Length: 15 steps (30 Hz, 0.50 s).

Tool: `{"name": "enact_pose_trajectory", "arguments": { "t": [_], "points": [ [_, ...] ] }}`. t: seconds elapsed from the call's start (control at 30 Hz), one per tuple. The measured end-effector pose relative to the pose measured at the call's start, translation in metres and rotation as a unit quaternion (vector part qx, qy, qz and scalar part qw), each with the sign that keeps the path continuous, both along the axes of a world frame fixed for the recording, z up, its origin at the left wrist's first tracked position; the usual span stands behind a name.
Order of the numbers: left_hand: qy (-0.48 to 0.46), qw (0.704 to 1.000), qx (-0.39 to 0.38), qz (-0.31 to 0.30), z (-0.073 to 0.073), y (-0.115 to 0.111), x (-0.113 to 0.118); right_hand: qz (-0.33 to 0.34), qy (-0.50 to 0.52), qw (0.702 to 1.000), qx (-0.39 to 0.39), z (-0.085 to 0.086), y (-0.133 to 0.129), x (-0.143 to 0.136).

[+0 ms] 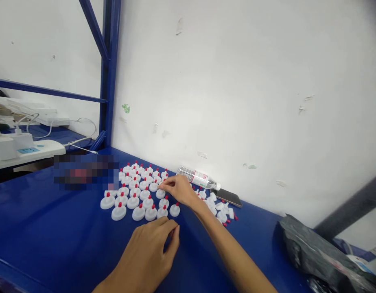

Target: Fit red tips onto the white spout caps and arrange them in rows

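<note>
Several white round caps with red tips (119, 212) stand upright in loose rows on the blue table. My right hand (177, 188) reaches over their right side, thumb and forefinger pinched at a cap (160, 193); its fingers cover the cap's top. Nearer to me, my left hand (148, 254) hovers in front of the rows, fingertips pressed together by a front cap (162, 212); anything between them is hidden. Right of my right hand lies a loose heap of white caps (221, 215) and small red tips (236, 217).
A clear bottle (203, 179) and a dark phone (227, 197) lie behind the heap. On the right is a grey plastic bag (316, 248). A white power strip (44, 149) and cables are at left, beside a blue metal frame (110, 81).
</note>
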<state>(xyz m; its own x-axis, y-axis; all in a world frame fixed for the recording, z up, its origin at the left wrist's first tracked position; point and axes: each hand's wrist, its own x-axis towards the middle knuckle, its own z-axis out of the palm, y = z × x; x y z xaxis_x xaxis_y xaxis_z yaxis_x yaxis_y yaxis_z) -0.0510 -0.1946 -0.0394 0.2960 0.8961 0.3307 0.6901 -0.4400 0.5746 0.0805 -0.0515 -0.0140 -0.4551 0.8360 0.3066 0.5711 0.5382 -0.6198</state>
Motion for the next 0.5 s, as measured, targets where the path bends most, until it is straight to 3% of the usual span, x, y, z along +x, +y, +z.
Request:
{"name": "enact_pose_trajectory", "arguments": {
  "t": [0.23, 0.37, 0.5],
  "points": [
    [0.001, 1.000, 0.023, -0.001, -0.002, 0.000, -0.001, -0.006, -0.049, 0.999, 0.008, 0.011, 0.002, 0.000],
    [0.000, 1.000, 0.022, -0.004, -0.003, 0.002, -0.001, -0.066, -0.091, 0.993, 0.047, 0.022, -0.001, 0.010],
    [0.000, 1.000, 0.018, -0.002, -0.005, 0.002, -0.001, -0.095, -0.173, 0.979, 0.058, 0.020, -0.002, 0.017]
  ]
}}
